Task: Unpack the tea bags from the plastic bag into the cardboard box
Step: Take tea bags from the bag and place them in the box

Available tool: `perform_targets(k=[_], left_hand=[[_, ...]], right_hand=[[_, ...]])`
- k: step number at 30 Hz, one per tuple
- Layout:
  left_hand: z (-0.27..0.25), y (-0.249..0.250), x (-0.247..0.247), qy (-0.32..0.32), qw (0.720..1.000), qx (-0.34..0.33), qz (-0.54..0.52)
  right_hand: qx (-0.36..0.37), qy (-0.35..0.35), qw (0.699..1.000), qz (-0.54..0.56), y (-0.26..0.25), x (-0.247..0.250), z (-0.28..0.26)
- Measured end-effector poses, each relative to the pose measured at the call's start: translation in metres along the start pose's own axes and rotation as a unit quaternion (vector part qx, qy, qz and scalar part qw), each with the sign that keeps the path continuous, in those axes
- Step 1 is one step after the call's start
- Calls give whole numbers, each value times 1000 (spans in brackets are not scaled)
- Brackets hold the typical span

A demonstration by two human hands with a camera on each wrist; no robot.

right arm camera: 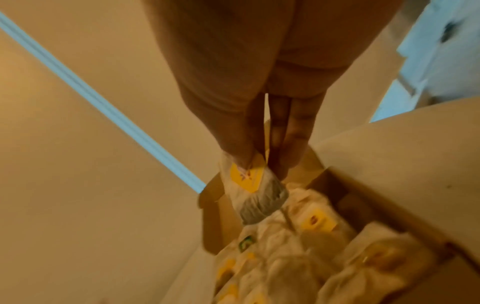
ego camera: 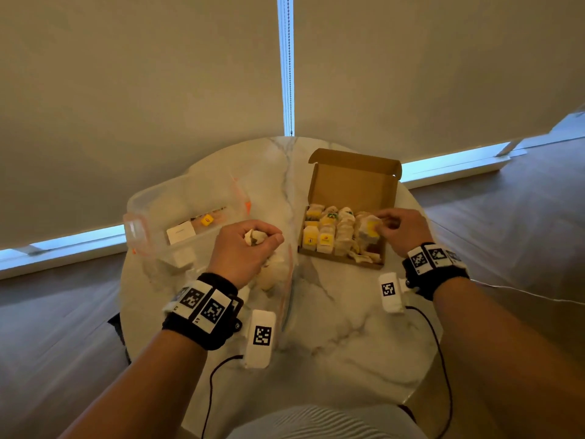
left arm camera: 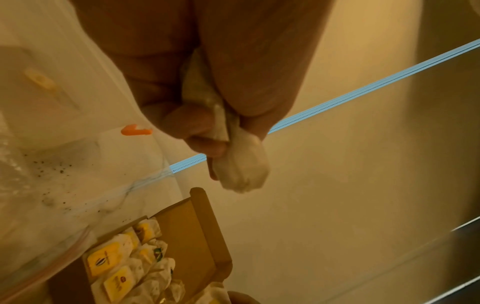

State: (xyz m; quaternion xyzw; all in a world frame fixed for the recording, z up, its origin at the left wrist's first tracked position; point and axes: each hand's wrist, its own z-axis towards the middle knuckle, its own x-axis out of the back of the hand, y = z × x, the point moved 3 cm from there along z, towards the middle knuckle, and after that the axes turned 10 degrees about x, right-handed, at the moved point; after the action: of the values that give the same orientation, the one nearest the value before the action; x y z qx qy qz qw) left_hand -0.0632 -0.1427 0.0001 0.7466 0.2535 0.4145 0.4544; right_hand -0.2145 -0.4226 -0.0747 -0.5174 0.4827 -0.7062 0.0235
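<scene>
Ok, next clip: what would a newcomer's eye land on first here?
Probably the open cardboard box on the right of the round marble table, packed with rows of tea bags, many yellow-tagged. Over its right end the right hand pinches a yellow-tagged tea bag. To the left, the left hand grips another tea bag above the clear plastic bag.

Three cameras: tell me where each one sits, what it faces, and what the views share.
Head: worn on the head, looks down at the table; both forearms and hands show.
Left wrist: looks along the left hand, which grips tea bags.
Right wrist: looks along the right hand, which pinches a yellow-tagged tea bag.
Shared: all three show the cardboard box.
</scene>
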Motion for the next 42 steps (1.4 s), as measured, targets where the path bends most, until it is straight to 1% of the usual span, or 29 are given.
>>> perform_targets(k=[2,5,7,10,12,15,18,20,25,29,32,35,36,38,39,40,42], left_hand=[[2,0,-5,0,1000,0,5],[3,0,-10,-3,1000,18,4],[5,-2,-11,-3,1000,30,4],[9,-6,-11,-11,999,41,-4],[11,-9,-10,-13,999,43,-7],[13,-11,-10,-13,999,43,-4],[14,-12,-11,-16,999,40,0],[14,-12,-11,-18,999,44,0],[12,-11,-12,-32,997,65,-16],[11,-10,-16,-46,995,83,-27],[9,-9,-18,-53,993,99,-33],[8,-10,-19,-59,988,130,-59],[8,-12,-19,-62,985,143,-72],[8,-13,-19,-80,976,171,-109],[8,-13,-20,-94,968,188,-137],[6,-12,-20,-109,958,205,-170],[4,-10,-20,-137,931,237,-240]], right_hand=[[-30,0,999,-19,16,2,9],[-42,-14,996,-72,29,-2,16],[-36,-39,993,-106,33,-8,17],[-36,-93,984,-150,36,-18,16],[-39,-113,977,-175,35,-22,15],[-24,-143,959,-242,32,-30,15],[-9,-209,932,-297,33,-40,11],[-10,-242,920,-308,34,-43,6],[-13,-252,923,-292,28,-37,-3],[-11,-277,909,-311,25,-40,-7],[-16,-263,917,-301,15,-36,-9],[26,-230,935,-269,-17,-34,-9],[51,-218,947,-230,-32,-35,-11],[116,-184,972,-91,-69,-41,-18],[156,-165,974,-22,-90,-43,-25],[199,-151,968,25,-110,-44,-31],[274,-140,949,63,-138,-49,-39]])
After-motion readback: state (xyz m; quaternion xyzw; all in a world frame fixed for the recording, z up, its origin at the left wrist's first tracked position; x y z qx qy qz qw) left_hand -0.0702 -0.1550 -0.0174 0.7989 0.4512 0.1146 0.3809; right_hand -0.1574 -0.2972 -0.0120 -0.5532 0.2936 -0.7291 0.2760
